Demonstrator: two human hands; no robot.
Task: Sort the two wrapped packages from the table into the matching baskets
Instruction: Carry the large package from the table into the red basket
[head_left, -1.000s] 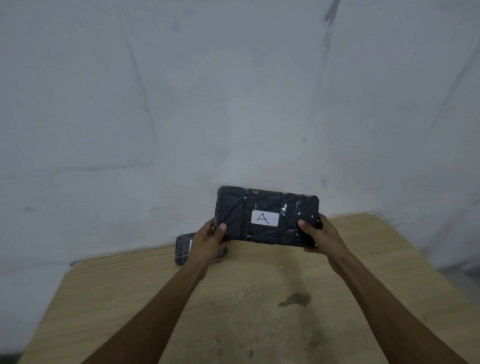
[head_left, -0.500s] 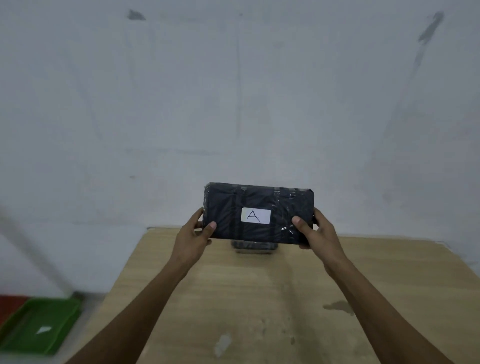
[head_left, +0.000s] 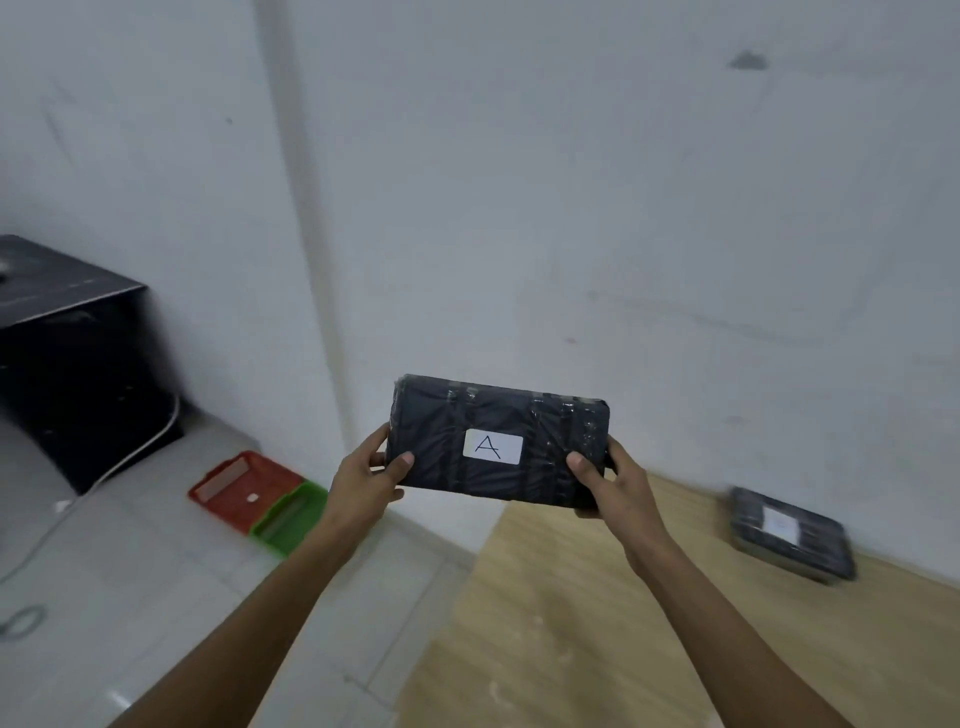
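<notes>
I hold a black wrapped package with a white label marked "A" up in the air, past the table's left end. My left hand grips its left end and my right hand grips its right end. A second black wrapped package with a white label lies on the wooden table at the far right, blurred. On the floor by the wall sit a red basket and a green basket side by side, each with a small white tag.
A black cabinet stands at the left against the wall, with a white cable running down from it across the grey tiled floor. A white wall rises behind everything.
The view has swung left with the package held in both hands. The red and green baskets and the black cabinet have come into sight, and the second package now lies far right.
</notes>
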